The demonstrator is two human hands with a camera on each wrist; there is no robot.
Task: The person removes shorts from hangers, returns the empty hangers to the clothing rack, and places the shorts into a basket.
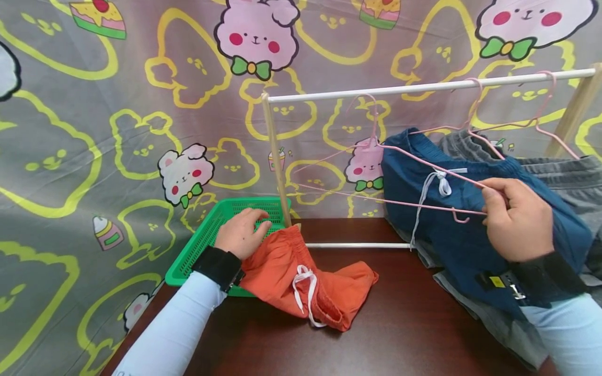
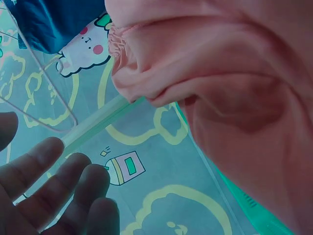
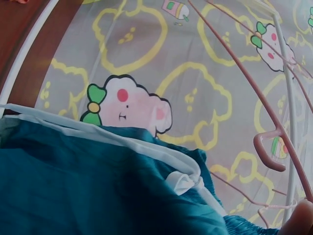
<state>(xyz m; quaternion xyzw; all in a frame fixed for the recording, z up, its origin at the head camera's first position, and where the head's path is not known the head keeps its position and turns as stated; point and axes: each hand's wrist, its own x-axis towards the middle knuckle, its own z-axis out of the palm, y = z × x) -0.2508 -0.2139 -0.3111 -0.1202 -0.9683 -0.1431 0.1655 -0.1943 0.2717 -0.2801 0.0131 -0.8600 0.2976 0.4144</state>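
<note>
My right hand [image 1: 517, 219] pinches the right corner of a pink wire hanger [image 1: 425, 163], whose hook is on the white rail. Behind that hand hang blue shorts [image 1: 470, 245] with a white drawstring; they fill the lower part of the right wrist view. Orange shorts [image 1: 277, 269], also with a white drawstring, lie bunched beside my left hand [image 1: 242, 233], partly on the table. Over the green basket [image 1: 188, 261], the left fingers are loosely bent, and the left wrist view shows nothing between them. How its wrist meets the orange cloth is hidden.
A white rail [image 1: 324, 95] on wooden posts [image 1: 276, 156] crosses the right side, with a lower white bar [image 1: 357, 245]. Grey shorts [image 1: 559, 172] hang behind the blue ones. The dark brown table [image 1: 263, 339] meets a patterned cloth backdrop [image 1: 136, 94].
</note>
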